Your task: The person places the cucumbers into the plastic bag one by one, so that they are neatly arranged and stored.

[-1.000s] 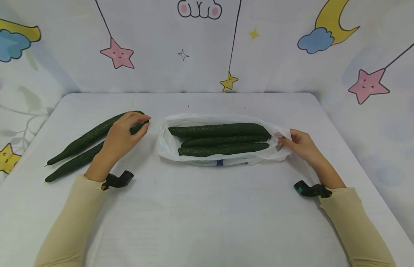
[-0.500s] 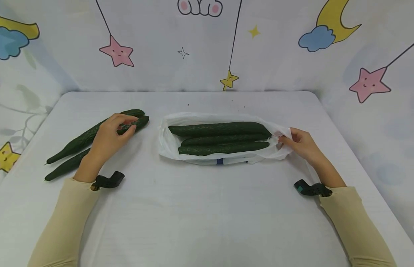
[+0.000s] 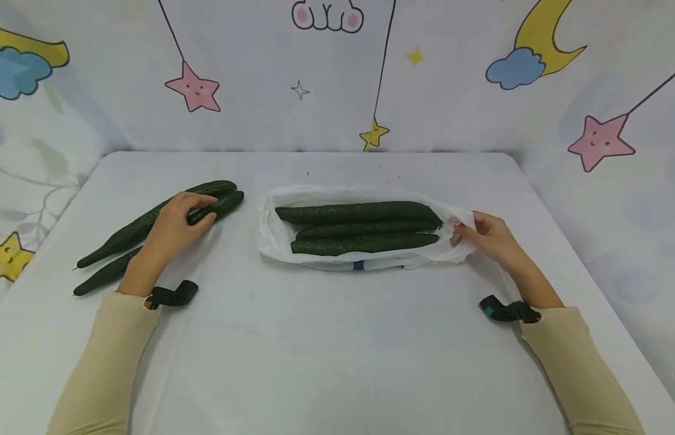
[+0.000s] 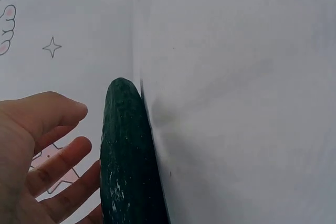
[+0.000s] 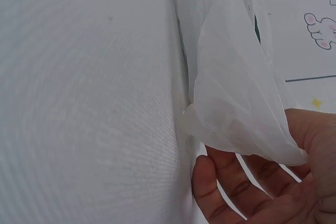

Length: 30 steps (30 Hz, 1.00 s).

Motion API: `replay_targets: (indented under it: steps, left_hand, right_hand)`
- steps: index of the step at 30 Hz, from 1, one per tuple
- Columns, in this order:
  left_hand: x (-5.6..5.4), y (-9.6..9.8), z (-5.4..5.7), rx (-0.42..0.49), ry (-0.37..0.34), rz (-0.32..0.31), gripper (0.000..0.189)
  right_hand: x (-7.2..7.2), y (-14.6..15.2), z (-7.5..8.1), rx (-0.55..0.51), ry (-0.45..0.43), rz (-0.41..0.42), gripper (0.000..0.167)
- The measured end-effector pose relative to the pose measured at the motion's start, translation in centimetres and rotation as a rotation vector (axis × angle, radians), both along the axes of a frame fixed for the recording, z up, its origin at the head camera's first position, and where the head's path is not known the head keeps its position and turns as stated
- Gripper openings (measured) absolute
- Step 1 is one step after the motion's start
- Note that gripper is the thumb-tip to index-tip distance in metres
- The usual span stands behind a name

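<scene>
Two long dark green cucumbers lie side by side on the left of the table in the head view: a far one [image 3: 132, 232] and a near one [image 3: 224, 206]. My left hand [image 3: 168, 237] hovers over the near one, thumb and fingers apart around it. The left wrist view shows a cucumber [image 4: 128, 156] beside loosely bent, spread fingers, none closed round it. A white plastic bag [image 3: 268, 241] lies mid-table, mouth upward, with three cucumbers inside: far [image 3: 359, 212], middle [image 3: 367, 229] and near [image 3: 364, 244]. My right hand [image 3: 495, 238] pinches the bag's right edge.
A white cloth covers the table [image 3: 337, 350]. Behind it rises a white backdrop [image 3: 250, 103] printed with stars, moons and clouds. Black wrist bands with cameras [image 3: 174, 295] sit at both cuffs.
My left hand has moved left and a little nearer to me, back along the near cucumber, baring more of its right end. My right hand and the bag stay in place.
</scene>
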<state>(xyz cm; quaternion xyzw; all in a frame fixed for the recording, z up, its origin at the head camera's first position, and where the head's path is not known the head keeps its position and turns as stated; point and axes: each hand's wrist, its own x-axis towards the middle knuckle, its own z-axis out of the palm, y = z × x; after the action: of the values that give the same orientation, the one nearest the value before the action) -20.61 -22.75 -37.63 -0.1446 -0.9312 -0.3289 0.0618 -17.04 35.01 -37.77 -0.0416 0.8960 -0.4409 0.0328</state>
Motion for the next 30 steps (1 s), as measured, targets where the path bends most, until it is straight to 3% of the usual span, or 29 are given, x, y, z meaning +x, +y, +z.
replay_targets:
  steps: [7,13,19,30]
  left_hand:
    - [-0.3,-1.5,-0.1,-0.037,-0.08,-0.027,0.046]
    - [-0.6,-2.4,-0.1,-0.117,-0.194,-0.056,0.06]
    - [-0.7,-3.1,-0.2,-0.182,-0.282,-0.021,0.067]
    - [-0.4,-3.4,-0.6,-0.22,-0.256,0.027,0.067]
  right_hand:
    - [-0.1,0.1,-0.2,-0.011,0.032,0.012,0.034]
    - [0.1,0.0,-0.1,-0.002,0.012,-0.003,0.036]
    - [0.2,0.1,-0.2,0.003,0.011,-0.006,0.038]
    - [0.0,0.1,-0.1,0.02,0.017,-0.002,0.031]
